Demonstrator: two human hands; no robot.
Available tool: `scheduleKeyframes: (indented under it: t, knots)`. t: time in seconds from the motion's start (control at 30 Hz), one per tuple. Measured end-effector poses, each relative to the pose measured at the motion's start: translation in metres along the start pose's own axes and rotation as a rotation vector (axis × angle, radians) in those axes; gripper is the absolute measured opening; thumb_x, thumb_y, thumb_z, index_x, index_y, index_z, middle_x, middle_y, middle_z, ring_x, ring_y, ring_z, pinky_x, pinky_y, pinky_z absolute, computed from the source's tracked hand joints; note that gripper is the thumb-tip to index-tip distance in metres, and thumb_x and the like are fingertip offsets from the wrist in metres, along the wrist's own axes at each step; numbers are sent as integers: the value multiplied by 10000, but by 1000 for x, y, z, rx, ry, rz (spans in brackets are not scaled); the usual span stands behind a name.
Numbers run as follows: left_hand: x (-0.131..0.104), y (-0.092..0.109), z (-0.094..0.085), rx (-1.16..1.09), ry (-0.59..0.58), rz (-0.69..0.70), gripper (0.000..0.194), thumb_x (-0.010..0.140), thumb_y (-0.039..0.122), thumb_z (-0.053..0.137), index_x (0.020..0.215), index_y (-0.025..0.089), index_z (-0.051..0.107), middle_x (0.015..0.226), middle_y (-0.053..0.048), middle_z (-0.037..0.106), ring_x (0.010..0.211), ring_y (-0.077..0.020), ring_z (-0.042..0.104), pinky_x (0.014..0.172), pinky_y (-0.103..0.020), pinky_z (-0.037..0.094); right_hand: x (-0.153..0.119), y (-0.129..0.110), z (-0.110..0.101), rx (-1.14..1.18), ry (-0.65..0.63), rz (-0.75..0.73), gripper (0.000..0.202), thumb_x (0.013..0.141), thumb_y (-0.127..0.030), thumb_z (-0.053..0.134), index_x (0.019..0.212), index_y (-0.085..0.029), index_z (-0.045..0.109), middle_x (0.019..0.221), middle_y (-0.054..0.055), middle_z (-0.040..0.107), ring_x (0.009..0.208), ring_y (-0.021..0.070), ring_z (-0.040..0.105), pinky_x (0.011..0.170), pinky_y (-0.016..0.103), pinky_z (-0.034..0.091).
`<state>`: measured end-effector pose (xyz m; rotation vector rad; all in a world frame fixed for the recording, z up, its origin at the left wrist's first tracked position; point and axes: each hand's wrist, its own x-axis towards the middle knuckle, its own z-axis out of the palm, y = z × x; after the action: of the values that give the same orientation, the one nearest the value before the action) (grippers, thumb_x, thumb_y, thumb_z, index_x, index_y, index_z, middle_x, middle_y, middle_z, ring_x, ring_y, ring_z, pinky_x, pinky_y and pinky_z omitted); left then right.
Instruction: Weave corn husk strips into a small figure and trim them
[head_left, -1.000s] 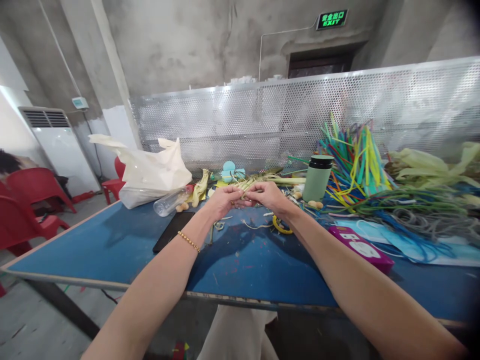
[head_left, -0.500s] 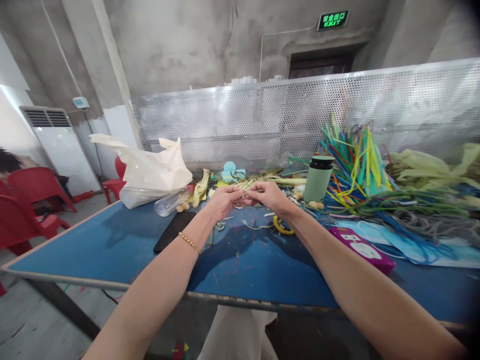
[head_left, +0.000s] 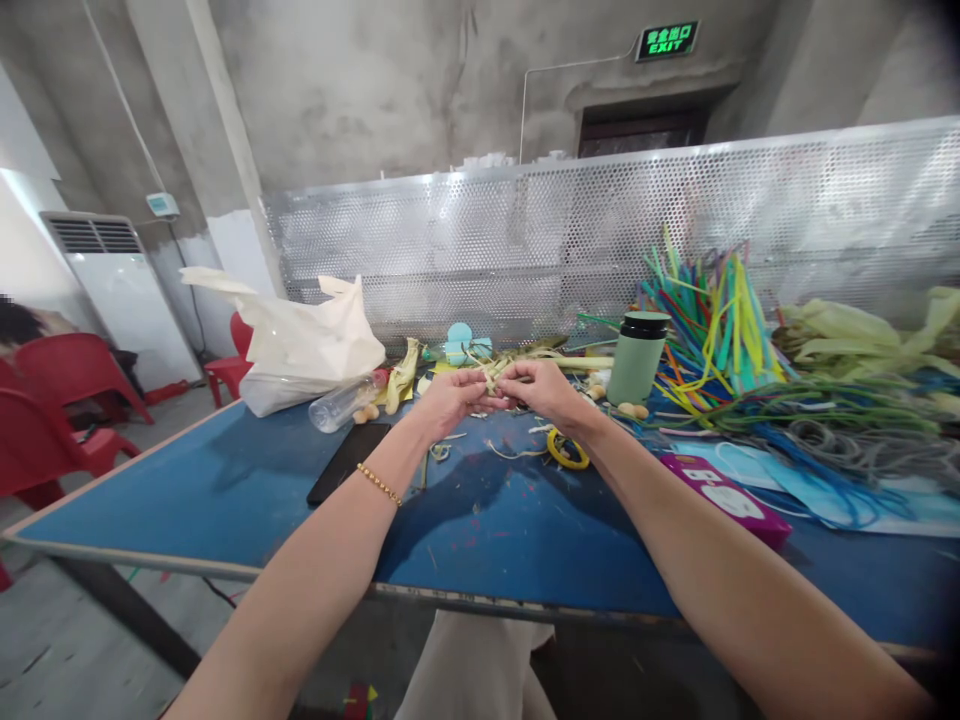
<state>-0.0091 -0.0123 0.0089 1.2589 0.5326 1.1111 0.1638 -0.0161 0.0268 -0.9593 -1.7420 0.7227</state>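
Above the surface (head_left: 187, 500), my left hand (head_left: 452, 400) and right hand (head_left: 544, 390) pinch pale strips (head_left: 491, 382). Green jar (head_left: 636, 362) stands right.

Soft light, blackened right corners

Moderately bright, diffuse light falls on the flat, blue rectangular surface (head_left: 187, 510), with soft shadows beneath the bare forearms (head_left: 315, 570). The far left edge glares white. Hazy reflections streak the silvery perforated metal panel (head_left: 450, 240); the green-lettered rectangular exit sign (head_left: 668, 40) glows. Wide-angle stretching distorts the edges, and detail around the bare fingers (head_left: 471, 378) is slightly blurred.
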Motion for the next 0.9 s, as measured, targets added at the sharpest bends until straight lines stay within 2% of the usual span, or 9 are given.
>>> scheduleKeyframes:
  t: [0.1, 0.2, 0.3, 0.57, 0.7, 0.9]
  knots:
    - [0, -1, 2, 56, 17, 52, 186, 793, 67, 684, 908, 99, 542, 742, -102, 724, 668, -204, 731, 679, -297, 541, 0, -1, -3, 11, -14, -1, 182, 667, -293, 730, 774, -146, 745, 657, 40, 707, 591, 145, 625, 568, 250, 487]
    - [0, -1, 4, 102, 23, 88, 253, 773, 120, 737, 862, 126, 500, 661, -61, 698, 627, -205, 724, 668, -309, 548, -2, -2, -6, 31, -122, -20, 283, 688, -350, 750, 898, -162, 777, 741, 41, 739, 663, 157, 655, 619, 254, 497]
    - [0, -1, 6, 126, 43, 109, 266, 765, 140, 752, 828, 128, 494, 612, -43, 676, 612, -199, 719, 645, -288, 541, -2, 0, -7, 24, -149, -40, 300, 682, -395, 767, 868, -159, 776, 750, 42, 740, 656, 152, 649, 605, 248, 483]
    - [-3, 4, 10, 305, 191, 114, 121, 821, 109, 655, 756, 119, 553, 589, -30, 658, 509, -152, 667, 526, -232, 478, 1, 6, -3, -9, -36, -100, 305, 659, -410, 782, 812, -146, 758, 707, 36, 716, 617, 138, 614, 572, 243, 458]
    - [-1, 1, 10, 275, 175, 128, 125, 806, 123, 666, 735, 132, 563, 607, -21, 658, 542, -144, 663, 589, -261, 510, 0, 5, -1, -2, 0, -93, 310, 646, -408, 786, 805, -144, 750, 717, 44, 721, 650, 157, 636, 591, 255, 475]
    - [2, -3, 7, 286, 161, 149, 106, 768, 136, 688, 699, 127, 609, 613, -44, 671, 599, -171, 674, 665, -309, 536, -2, 2, 3, 132, -76, -39, 353, 622, -422, 809, 824, -140, 742, 682, 30, 707, 602, 135, 616, 588, 256, 482]
